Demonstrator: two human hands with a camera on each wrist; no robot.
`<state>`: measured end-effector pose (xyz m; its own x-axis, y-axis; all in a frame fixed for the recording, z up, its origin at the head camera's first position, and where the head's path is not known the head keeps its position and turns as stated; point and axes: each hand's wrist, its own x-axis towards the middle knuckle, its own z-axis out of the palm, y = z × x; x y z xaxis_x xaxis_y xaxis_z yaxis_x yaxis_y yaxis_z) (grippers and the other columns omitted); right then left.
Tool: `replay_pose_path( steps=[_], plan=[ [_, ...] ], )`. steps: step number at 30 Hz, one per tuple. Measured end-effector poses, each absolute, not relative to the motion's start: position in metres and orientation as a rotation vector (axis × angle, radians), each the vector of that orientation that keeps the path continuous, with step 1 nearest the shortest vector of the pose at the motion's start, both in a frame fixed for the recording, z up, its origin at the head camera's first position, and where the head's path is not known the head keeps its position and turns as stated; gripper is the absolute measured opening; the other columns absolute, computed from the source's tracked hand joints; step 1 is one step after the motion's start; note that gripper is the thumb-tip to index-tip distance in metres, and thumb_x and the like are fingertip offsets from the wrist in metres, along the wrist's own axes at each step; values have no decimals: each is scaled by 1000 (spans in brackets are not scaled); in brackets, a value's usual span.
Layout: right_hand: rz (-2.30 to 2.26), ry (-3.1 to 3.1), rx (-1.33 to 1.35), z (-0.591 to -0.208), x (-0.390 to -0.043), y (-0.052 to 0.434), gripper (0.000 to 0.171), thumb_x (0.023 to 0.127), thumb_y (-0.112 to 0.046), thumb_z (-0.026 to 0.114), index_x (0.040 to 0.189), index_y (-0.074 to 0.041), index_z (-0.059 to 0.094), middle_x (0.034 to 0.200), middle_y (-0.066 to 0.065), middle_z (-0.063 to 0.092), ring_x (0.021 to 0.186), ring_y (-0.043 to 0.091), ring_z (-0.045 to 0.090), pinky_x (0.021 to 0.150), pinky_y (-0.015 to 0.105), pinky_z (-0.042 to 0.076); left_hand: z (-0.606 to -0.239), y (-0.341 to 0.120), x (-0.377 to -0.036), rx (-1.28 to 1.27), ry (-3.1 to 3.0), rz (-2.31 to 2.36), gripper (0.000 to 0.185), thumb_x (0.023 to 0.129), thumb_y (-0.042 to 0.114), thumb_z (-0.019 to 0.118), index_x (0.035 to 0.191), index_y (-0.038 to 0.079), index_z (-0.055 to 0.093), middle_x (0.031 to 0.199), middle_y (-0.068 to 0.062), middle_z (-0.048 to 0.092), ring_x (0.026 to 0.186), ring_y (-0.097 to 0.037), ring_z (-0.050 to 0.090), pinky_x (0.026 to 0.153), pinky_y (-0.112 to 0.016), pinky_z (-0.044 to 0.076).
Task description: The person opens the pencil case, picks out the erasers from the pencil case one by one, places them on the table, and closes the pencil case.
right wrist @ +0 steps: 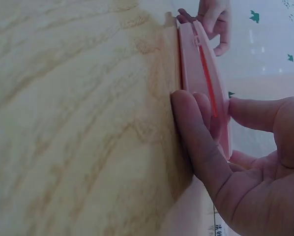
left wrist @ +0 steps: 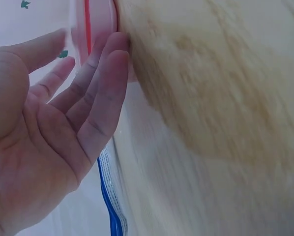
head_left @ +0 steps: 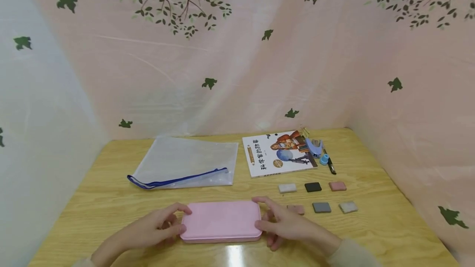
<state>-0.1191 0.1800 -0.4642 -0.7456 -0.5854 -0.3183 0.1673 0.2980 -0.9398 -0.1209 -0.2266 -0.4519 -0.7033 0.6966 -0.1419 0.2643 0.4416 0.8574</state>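
Note:
A closed pink pencil case (head_left: 222, 219) lies flat on the wooden table near its front edge. My left hand (head_left: 154, 226) grips its left end, thumb and index finger on the lid's edge. At the right end my right hand (head_left: 285, 222) holds it the same way, with the other fingers bent low by the table. A red strip runs along the side of the case (right wrist: 196, 61) in the right wrist view. In the left wrist view, the fingertips of the left hand (left wrist: 63, 118) meet the case's side.
Behind the case lies a clear pouch (head_left: 193, 155) with a blue zip. A book (head_left: 267, 160) is at the back right, with a blue sharpener (head_left: 324, 159) and a black pen (head_left: 332, 167) beside it. Several small blocks, including a black block (head_left: 313, 187), sit in two rows.

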Motion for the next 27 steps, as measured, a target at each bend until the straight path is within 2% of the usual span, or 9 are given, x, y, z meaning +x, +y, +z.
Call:
replay_pose_path(
  steps=[7,17,21,27],
  plan=[
    [-1543,1920,-402,-467,-121,174,68,101,-18,65,158,-17,28,95,15,63,58,20,65,53,41,62,-455,-226,-118,822,2097,1276,35,105,19,58,137,11,46,80,0,66,62,-6,59,51,-23,53],
    [-1485,1938,-397,-461,-120,176,67,102,-23,63,158,-19,27,73,16,69,49,19,64,49,41,60,-453,-222,-118,755,2093,1284,36,104,19,60,135,10,45,77,1,61,56,-5,53,43,-21,48],
    [-1474,1932,-376,-460,-118,176,68,102,-25,63,160,-21,25,73,18,70,49,19,65,47,43,60,-451,-220,-118,753,2079,1300,37,103,19,61,134,8,44,77,-1,62,56,-6,54,42,-20,48],
    [-1476,1920,-329,-460,-117,175,69,102,-27,63,160,-27,25,76,18,71,50,20,65,47,42,60,-449,-219,-117,745,2088,1296,37,103,19,61,134,7,44,78,-3,63,58,-8,56,43,-25,52]
  ],
)
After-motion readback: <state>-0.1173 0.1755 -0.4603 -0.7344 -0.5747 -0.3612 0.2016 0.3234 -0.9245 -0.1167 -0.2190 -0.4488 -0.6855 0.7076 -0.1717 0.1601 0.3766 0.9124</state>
